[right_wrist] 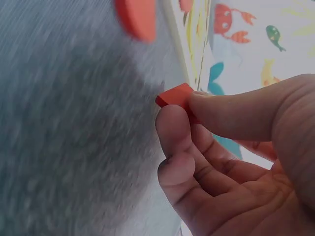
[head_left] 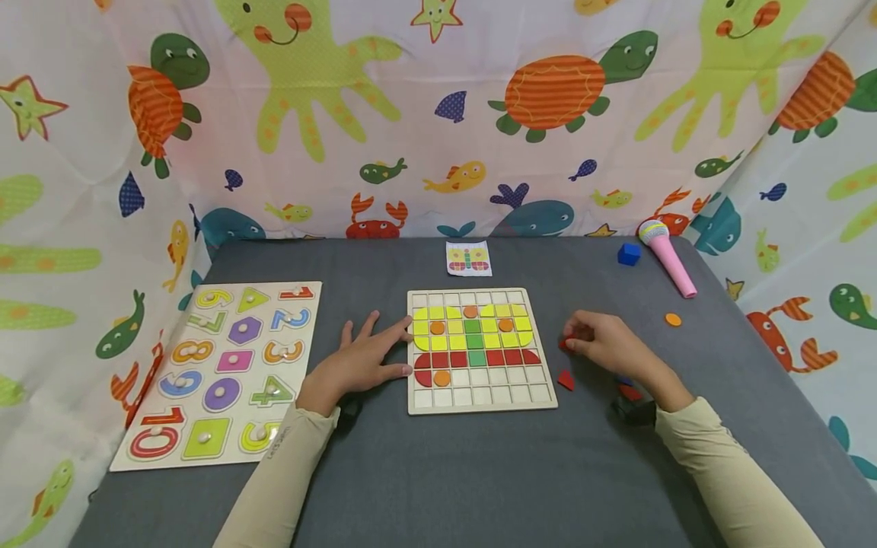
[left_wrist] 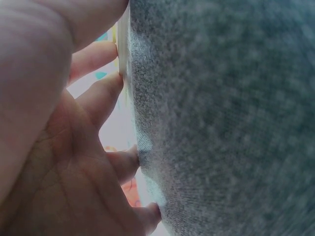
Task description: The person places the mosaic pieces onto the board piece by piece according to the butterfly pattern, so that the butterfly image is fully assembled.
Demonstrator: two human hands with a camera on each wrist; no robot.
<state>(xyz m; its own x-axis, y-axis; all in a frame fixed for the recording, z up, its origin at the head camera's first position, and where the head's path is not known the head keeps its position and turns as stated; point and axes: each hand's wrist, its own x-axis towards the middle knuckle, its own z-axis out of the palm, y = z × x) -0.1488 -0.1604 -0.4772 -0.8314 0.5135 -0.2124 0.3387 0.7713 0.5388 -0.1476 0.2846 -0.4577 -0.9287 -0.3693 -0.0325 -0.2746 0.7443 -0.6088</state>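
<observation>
A wooden grid board (head_left: 510, 396) lies in the middle, its upper rows filled with yellow, green, red and orange pieces forming a butterfly-like pattern. My left hand (head_left: 359, 361) is spread at the board's left edge, thumb and fingertips touching it; the left wrist view shows these fingers extended along the edge. Right of the board, my right hand (head_left: 610, 346) pinches a small red tile (right_wrist: 178, 96) between thumb and fingertips, just above the cloth. Another red piece (head_left: 566, 380) with a pointed end lies below that hand, near the board. One more red piece (head_left: 630, 393) is partly hidden by the right wrist.
A small pattern card (head_left: 469, 259) lies behind the board. On the left is a number-and-shape puzzle (head_left: 311, 320). At the right are a blue cube (head_left: 629, 254), a pink toy microphone (head_left: 671, 262) and an orange disc (head_left: 674, 320). A printed curtain surrounds the grey table.
</observation>
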